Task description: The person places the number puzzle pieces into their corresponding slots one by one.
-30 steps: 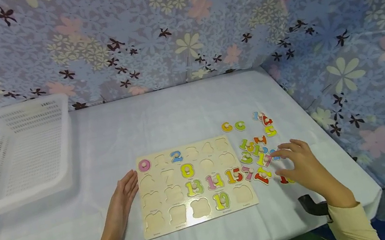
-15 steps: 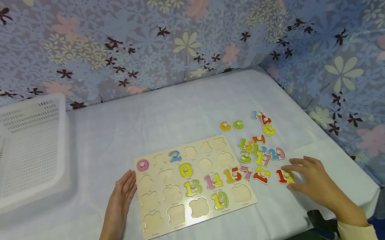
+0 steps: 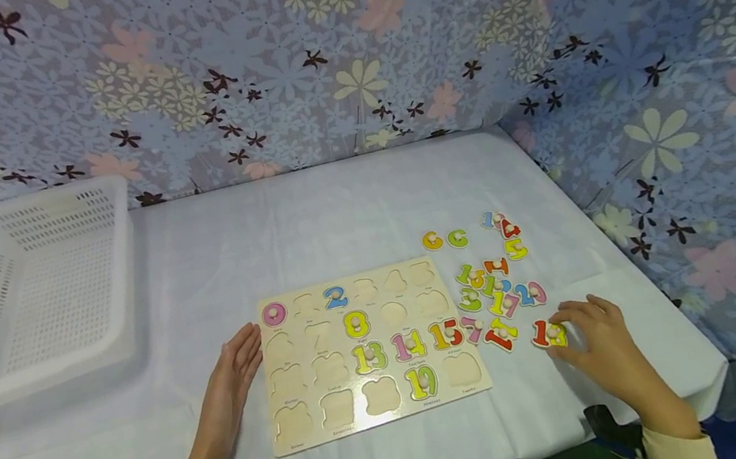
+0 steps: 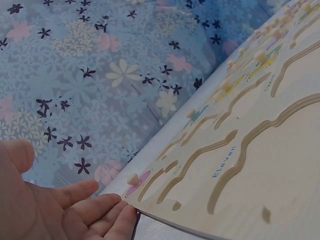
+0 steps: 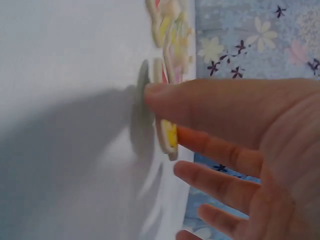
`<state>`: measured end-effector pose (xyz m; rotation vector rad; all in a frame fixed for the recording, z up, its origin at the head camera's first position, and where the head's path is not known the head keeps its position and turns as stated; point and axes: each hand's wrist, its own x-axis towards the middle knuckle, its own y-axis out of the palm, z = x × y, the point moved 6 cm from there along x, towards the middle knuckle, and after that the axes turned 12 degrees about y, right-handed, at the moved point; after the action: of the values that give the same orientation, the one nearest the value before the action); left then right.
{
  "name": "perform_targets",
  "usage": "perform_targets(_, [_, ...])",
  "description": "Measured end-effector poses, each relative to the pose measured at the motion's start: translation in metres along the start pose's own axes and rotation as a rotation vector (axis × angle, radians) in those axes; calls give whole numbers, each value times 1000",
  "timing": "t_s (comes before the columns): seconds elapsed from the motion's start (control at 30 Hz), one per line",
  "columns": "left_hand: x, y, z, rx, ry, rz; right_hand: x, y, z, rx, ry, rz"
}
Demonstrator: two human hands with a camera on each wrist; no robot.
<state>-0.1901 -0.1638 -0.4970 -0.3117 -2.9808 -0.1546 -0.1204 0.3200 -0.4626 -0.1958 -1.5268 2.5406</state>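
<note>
A wooden number puzzle board (image 3: 395,402) lies on the table, with several numbers such as 0, 2 and 8 in their recesses. My left hand (image 3: 229,384) has its fingers extended, fingertips touching the board's left edge near the pink 0 (image 4: 138,183). To the right of the board, my right hand (image 3: 595,342) pinches a red-and-yellow number puzzle piece (image 3: 541,334) between thumb and forefinger. In the right wrist view, the thumb hides part of this puzzle piece (image 5: 171,135), which stands a little off the cloth above its shadow.
Loose number pieces lie in a cluster right of the board, including a 20 (image 3: 531,293) and a pink 7 (image 3: 472,329). Behind them are a red 4 (image 3: 509,229) and a yellow 5 (image 3: 516,249). A white plastic basket (image 3: 122,276) stands at the left.
My right hand has moved from beside the 20 toward the near right and taken hold of the red-and-yellow piece, shifting it slightly. My left hand has stayed at the board's edge.
</note>
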Motion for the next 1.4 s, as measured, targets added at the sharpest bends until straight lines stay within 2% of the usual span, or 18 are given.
perform_targets(0.13, [0,0,0,3,-7,-3,-3,-4,23,29,-85,-85])
perform_targets(0.3, [1,0,0,2,-19,-10,-1,6,68,85,-261,-88])
perform_targets(0.5, [1,0,0,-1,-24,-4,-3,36,124,125,-425,-13])
perform_targets(0.73, [1,-1,0,-9,-20,-3,-21,80,177,71,-566,133])
perform_targets(0.97, [1,-2,1,-5,-15,-9,-29,97,197,21,-649,160])
perform_targets(1.17, [2,-1,2,13,-23,-15,-29,100,199,-5,-674,155])
perform_targets(1.4, [0,-1,3,21,-24,-18,-30,101,200,20,-689,167])
